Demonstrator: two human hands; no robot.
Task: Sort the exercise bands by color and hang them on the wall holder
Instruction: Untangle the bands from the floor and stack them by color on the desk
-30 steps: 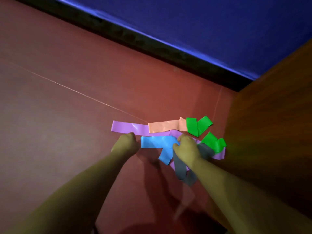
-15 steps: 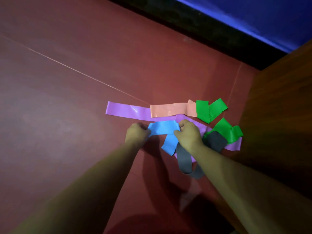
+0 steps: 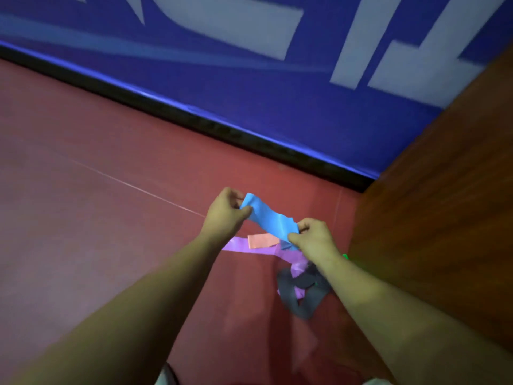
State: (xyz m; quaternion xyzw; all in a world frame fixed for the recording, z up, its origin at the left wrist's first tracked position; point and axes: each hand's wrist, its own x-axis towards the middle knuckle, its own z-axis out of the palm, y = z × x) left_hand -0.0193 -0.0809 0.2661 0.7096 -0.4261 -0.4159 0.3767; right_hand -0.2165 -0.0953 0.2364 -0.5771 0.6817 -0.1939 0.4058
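Head view suggests an early stage: only the flat blue rubber exercise band [image 3: 270, 218] is off the red floor [image 3: 111, 232], spanning between the left-hand grip [image 3: 226, 215] and the right-hand grip [image 3: 313, 240], each closed in a pinch on one end. The long purple rubber band [image 3: 241, 244], short peach rubber band [image 3: 262, 240] and crumpled grey rubber band [image 3: 302, 298] lie beneath, unsorted; no wall holder shows

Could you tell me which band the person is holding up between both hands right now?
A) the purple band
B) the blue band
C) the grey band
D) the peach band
B: the blue band is stretched between the left hand and the right hand, each pinching one end, while the purple, peach and grey bands lie on the floor.
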